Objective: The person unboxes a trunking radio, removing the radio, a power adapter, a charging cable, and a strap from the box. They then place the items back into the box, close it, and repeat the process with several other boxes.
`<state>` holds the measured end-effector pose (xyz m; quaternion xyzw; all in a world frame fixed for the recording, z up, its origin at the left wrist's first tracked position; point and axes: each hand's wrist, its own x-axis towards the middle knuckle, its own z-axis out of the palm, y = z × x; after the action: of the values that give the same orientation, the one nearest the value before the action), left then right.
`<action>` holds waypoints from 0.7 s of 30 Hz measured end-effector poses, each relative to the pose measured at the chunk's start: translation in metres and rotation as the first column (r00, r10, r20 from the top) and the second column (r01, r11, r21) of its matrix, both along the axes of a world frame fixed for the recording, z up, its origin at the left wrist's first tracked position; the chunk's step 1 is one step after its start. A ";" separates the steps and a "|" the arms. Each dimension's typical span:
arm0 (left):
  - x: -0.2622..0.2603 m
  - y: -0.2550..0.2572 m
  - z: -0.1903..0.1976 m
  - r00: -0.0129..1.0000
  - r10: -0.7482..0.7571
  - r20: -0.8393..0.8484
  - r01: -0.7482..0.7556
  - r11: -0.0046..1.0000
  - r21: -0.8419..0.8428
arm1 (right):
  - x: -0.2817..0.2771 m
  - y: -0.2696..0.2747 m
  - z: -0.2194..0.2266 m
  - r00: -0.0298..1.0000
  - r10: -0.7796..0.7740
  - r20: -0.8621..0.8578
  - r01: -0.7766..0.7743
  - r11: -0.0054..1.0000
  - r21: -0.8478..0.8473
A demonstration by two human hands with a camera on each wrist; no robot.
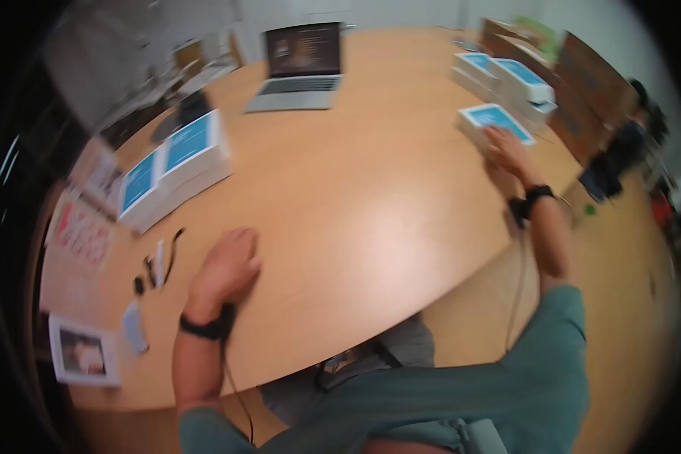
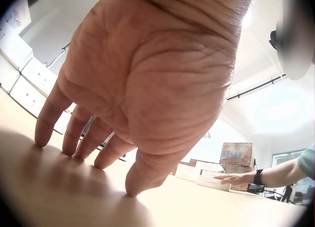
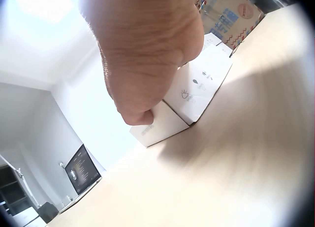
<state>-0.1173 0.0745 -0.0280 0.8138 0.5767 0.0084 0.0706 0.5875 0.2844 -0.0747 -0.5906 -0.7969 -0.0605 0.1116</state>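
My right hand [image 1: 509,153] rests on the near edge of a white box [image 1: 494,115] with a blue top, at the right of the table. In the left wrist view its fingers look straight over that box; in the right wrist view the thumb [image 3: 140,118] lies against the white end face and the other fingers are hidden. My left hand [image 2: 147,84] holds nothing. Its fingertips point down to the tabletop, spread a little, with the palm toward the wrist camera. In the head view it sits at the table's left, near a black cable [image 1: 175,253].
Several more blue-topped white boxes [image 1: 522,76] stand behind the right hand, beside brown cartons [image 1: 594,72]. Another stack of such boxes [image 1: 189,163] stands at the left. An open laptop [image 1: 303,68] is at the back. Printed sheets [image 1: 83,234] lie along the left edge.
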 end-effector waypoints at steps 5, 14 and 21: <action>-0.007 0.010 -0.017 1.000 0.010 0.020 -0.012 0.998 0.066 | -0.147 -0.026 0.028 0.987 0.109 -0.114 -0.077 0.965 0.251; 0.009 0.009 0.031 0.992 0.126 0.026 -0.122 0.986 -0.109 | -0.379 -0.096 0.047 0.658 0.430 -0.618 -0.673 0.704 -0.227; -0.093 0.117 0.007 0.979 0.131 0.157 -0.196 0.821 0.537 | -0.390 -0.078 0.000 0.493 0.055 -0.869 -0.723 0.581 -0.373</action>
<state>-0.2104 0.1913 -0.0208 0.7454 0.6127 0.2255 -0.1346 0.1970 0.2065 -0.0750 -0.3263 -0.7401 0.5438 0.2236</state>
